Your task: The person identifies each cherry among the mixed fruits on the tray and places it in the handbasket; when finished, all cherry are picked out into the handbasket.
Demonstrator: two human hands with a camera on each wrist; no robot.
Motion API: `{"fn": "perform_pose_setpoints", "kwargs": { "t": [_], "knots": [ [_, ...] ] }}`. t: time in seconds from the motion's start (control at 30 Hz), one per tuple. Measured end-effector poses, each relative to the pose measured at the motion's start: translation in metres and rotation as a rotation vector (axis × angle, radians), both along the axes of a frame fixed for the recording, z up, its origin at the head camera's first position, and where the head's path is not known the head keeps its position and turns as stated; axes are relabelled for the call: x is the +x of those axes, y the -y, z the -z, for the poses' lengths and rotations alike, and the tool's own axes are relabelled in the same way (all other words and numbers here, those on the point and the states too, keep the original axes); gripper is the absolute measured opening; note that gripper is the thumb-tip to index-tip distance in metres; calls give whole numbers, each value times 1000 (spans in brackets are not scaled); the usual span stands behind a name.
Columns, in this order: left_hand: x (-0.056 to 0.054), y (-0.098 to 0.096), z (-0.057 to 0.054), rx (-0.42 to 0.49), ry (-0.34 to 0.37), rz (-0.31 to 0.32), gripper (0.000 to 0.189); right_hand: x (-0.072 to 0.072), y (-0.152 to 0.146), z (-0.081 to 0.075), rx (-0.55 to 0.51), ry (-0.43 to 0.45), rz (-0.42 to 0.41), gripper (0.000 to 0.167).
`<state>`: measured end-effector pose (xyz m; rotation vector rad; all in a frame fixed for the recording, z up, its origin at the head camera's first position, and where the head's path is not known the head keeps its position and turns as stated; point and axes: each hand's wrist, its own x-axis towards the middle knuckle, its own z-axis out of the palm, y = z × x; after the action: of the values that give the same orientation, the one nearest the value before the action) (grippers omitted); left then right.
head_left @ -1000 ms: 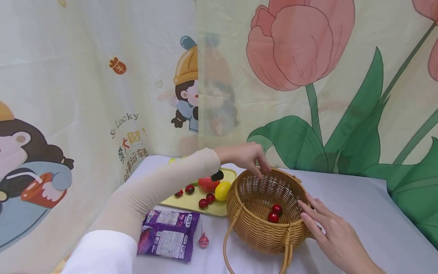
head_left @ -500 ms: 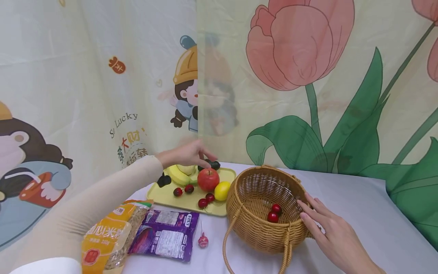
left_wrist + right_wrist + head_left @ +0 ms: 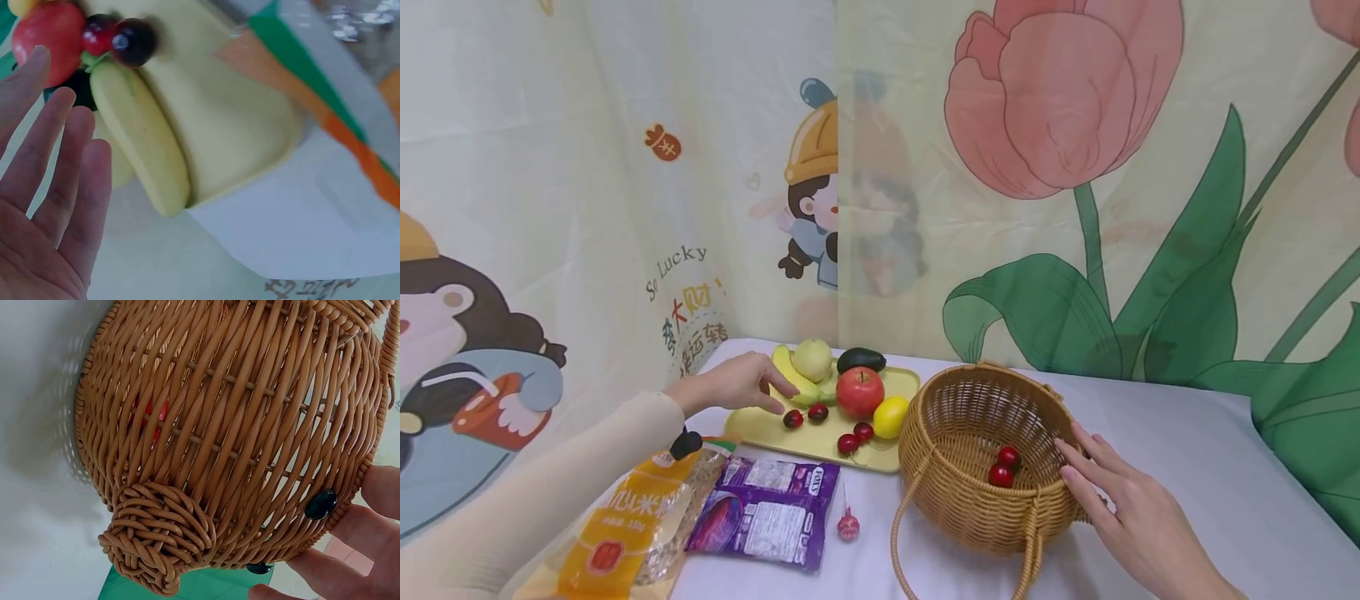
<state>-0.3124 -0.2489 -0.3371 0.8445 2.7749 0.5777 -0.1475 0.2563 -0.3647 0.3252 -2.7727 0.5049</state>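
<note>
My left hand [image 3: 737, 385] is over the left part of a yellow tray [image 3: 752, 429], fingers spread and holding nothing. Its fingertips are close to a pair of dark red cherries [image 3: 817, 412] and a banana [image 3: 805, 392]; the left wrist view shows the bare palm [image 3: 31, 250]. Another cherry pair [image 3: 848, 444] lies near the tray's front edge. My right hand [image 3: 1131, 500] rests with fairly straight fingers against the right rim of a brown wicker basket [image 3: 970, 517]. Two red cherries [image 3: 1001, 476] lie inside it. Seen from the right wrist, the basket has a woven snout [image 3: 159, 531] and black eyes.
The tray also bears an apple [image 3: 860, 392], a lemon [image 3: 891, 417], a dark green avocado-like fruit [image 3: 861, 359] and a pale round fruit [image 3: 812, 360]. In front lie a purple packet [image 3: 767, 512], a lollipop [image 3: 847, 527] and an orange bag [image 3: 625, 521]. The basket's handle [image 3: 898, 542] hangs forward.
My left hand has moved left from above the basket, across the tray, and down toward the cherries by the banana. My right hand has stayed at the basket rim.
</note>
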Motion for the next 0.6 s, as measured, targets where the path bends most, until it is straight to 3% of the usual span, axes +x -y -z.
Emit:
{"fn": "perform_pose_setpoints", "kwargs": {
  "t": [0.2,0.43,0.6],
  "knots": [
    [1,5,10,-127,-27,2,32,1,0,1,3,1,9,46],
    [-2,-8,19,-200,26,62,36,0,1,0,7,9,11,48],
    [-4,-16,24,-238,-27,77,33,1,0,1,3,7,11,48]
  ]
}}
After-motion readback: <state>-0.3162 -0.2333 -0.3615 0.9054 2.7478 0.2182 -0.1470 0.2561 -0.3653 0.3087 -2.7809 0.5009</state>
